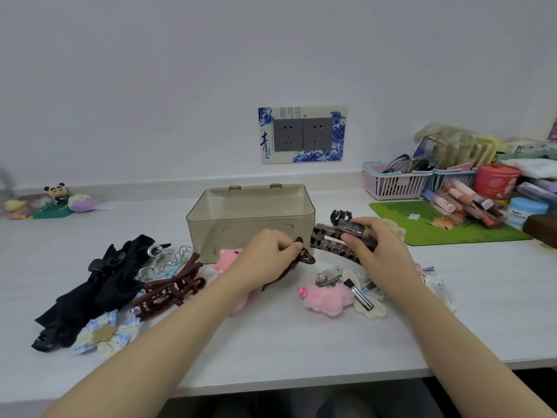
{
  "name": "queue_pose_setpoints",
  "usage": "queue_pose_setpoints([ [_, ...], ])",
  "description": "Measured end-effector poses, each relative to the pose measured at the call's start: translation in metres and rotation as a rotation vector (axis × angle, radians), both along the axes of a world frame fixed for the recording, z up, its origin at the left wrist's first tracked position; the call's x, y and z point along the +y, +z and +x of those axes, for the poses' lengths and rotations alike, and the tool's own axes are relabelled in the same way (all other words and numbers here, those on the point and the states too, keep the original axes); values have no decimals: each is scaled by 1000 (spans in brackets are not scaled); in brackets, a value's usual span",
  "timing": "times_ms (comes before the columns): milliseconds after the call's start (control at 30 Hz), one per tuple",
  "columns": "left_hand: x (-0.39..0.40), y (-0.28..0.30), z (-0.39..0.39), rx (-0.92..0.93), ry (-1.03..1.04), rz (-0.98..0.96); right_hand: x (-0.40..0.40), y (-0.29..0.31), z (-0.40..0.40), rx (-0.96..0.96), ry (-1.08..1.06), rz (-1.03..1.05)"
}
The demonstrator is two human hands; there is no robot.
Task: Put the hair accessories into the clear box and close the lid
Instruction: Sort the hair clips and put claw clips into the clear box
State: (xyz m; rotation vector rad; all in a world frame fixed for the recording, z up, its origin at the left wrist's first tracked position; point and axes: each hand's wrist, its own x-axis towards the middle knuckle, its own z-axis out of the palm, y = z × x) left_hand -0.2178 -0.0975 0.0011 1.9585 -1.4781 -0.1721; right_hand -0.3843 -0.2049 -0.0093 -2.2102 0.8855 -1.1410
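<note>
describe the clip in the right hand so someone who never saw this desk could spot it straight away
Find the clear box in the middle of the white table. Just to its right, the right hand grips a long rectangular hair clip. It alone has a mottled brown and cream leopard pattern, unlike the plain dark brown clip in the left hand and the fluffy pink clips below.

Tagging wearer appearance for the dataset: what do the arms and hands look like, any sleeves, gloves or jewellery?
Both forearms are bare up to the frame edge, no sleeves in view. Left hand and right hand: no gloves, rings, watch or bracelets visible. Nails cannot be made out.
</note>
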Motion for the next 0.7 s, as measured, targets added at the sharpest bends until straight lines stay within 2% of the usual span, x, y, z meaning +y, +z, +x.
queue_pose_setpoints([
  [67, 3, 2, 0, 116, 53, 9, 1, 1, 0, -46, 25, 23],
  [200, 13, 12, 0, 483, 126, -52, 4, 5, 0, -141, 70, 94],
  [400, 25, 72, 34, 929, -9, -258, 10, 51, 14, -258, 196, 55],
  [533, 19, 118, 76, 848, -7, -272, 6, 88, 54, -265, 272, 83],
  [700, -18, 113, 130, 787, 76, -60, -13, 95, 117, -60, 214, 76],
])
